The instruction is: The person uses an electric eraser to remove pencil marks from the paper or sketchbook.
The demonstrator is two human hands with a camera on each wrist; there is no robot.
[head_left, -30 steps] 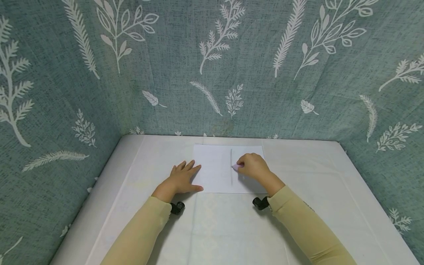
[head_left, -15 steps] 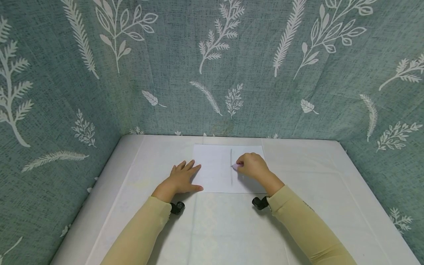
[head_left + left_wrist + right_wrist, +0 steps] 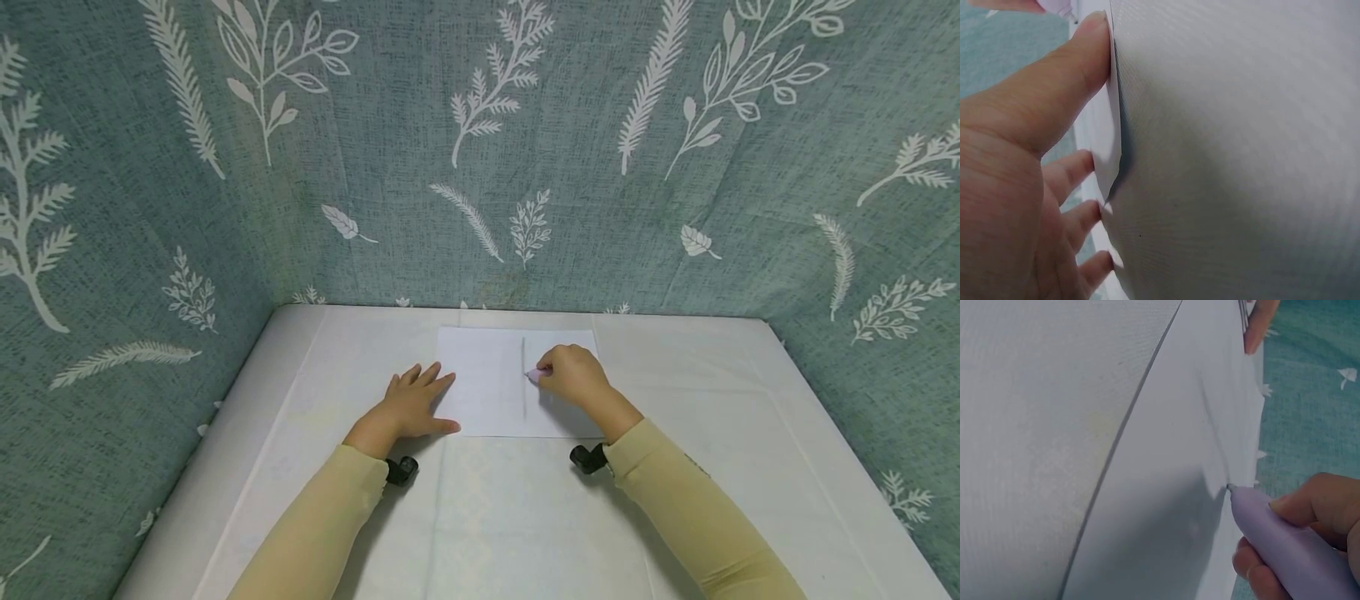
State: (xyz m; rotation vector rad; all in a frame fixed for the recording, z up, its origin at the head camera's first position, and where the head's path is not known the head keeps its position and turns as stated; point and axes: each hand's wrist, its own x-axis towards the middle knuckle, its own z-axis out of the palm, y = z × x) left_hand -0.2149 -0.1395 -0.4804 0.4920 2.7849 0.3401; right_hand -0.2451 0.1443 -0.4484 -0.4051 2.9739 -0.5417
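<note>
A white sheet of paper [image 3: 483, 383] lies on the white-covered table, a thin grey line [image 3: 523, 400] running down it right of the middle. My left hand [image 3: 412, 407] rests with spread fingers on the sheet's left edge; in the left wrist view the thumb [image 3: 1085, 56] lies on the paper, whose near edge lifts slightly off the cloth. In my right hand [image 3: 573, 375] I pinch a thick lilac pen [image 3: 1285, 544] between thumb and fingers, tilted, its small dark tip on or right at the grey line. The pen's rear end is hidden by the hand.
The table's white cloth [image 3: 495, 517] shows fold creases. Behind and at both sides rises a green leaf-patterned curtain [image 3: 390, 167], meeting the table's far edge just beyond the paper. A black wrist camera [image 3: 588, 458] sits below the right wrist, another black camera [image 3: 402, 472] below the left.
My right hand and the pen have shifted very slightly away from me along the grey line. The left hand and the paper have stayed in place.
</note>
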